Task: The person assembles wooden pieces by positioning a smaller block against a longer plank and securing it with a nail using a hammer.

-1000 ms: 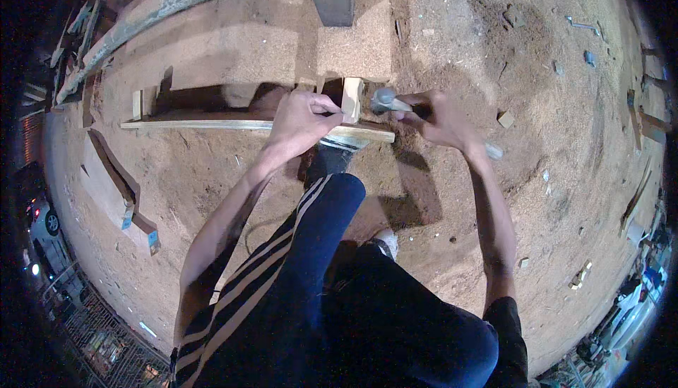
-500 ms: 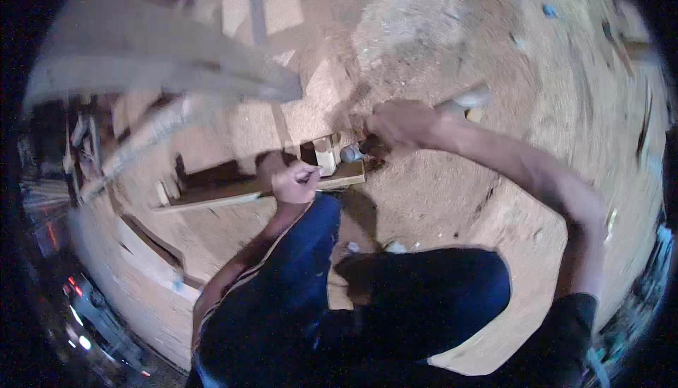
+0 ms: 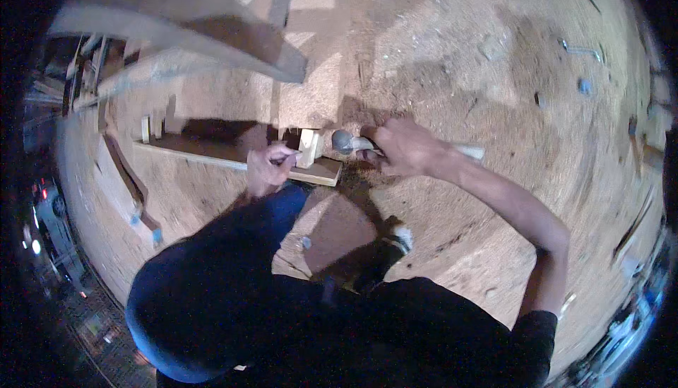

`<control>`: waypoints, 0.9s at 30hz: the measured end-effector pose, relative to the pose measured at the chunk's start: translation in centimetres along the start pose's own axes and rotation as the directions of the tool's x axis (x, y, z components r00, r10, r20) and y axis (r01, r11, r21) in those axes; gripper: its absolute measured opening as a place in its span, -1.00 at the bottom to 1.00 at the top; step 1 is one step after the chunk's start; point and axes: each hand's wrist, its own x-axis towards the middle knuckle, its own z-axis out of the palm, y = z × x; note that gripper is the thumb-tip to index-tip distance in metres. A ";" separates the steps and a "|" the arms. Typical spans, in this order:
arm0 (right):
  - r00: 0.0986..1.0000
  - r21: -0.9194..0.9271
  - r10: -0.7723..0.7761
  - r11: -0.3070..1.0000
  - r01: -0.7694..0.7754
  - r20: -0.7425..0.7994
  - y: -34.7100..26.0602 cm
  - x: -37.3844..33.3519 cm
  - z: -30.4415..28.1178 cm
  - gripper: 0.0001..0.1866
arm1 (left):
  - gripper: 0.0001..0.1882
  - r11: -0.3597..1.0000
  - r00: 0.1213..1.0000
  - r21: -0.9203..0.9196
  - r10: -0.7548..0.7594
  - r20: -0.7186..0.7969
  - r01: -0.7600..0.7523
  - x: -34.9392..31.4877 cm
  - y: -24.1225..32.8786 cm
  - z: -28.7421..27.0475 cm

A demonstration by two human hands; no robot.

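Note:
My right hand (image 3: pixel 406 148) is closed round a hammer (image 3: pixel 344 141). Its rounded grey head points left, toward a small pale wooden block (image 3: pixel 308 148), and the handle's end sticks out to the right of my fist. The block stands upright on the right end of a long narrow board (image 3: pixel 212 157). Just left of the block, my left hand (image 3: pixel 265 169) is at the board's near edge with thumb and fingers pinched. Whatever it pinches is too small to make out. Two more small upright pieces (image 3: pixel 146 128) stand at the board's left end.
A large wooden beam (image 3: pixel 212 45) juts in from the upper left. On the dusty wooden surface at right lie a blue bit (image 3: pixel 585 86) and a bent metal piece (image 3: pixel 583 50). Another wooden strip (image 3: pixel 123 176) lies at left. My knees are close below the board.
The hammer in my right hand has come down level with the block. My left hand keeps its pinch beside the block. The whole view has shifted and turned somewhat.

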 end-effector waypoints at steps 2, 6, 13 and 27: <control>0.994 0.086 0.072 0.993 -0.078 0.078 -0.2 0.4 0.1 -0.66 | -0.90 0.990 0.999 0.139 0.041 -0.009 -0.039 0.4 2.9 0.1; 1.000 0.273 0.020 0.962 -0.019 -0.003 -0.9 0.9 0.5 -0.57 | -0.89 0.978 0.985 0.146 -0.158 0.076 0.146 0.1 7.6 -1.2; 0.968 0.462 -0.036 0.874 0.151 -0.249 -0.9 1.8 3.5 -0.72 | -0.91 0.980 0.999 0.197 0.032 0.015 -0.035 -1.4 4.6 -0.3; 0.980 0.350 0.197 0.917 -0.189 0.015 -0.5 1.2 4.5 -0.60 | -0.87 0.962 0.991 0.274 -0.052 0.122 0.017 -0.3 4.9 -1.3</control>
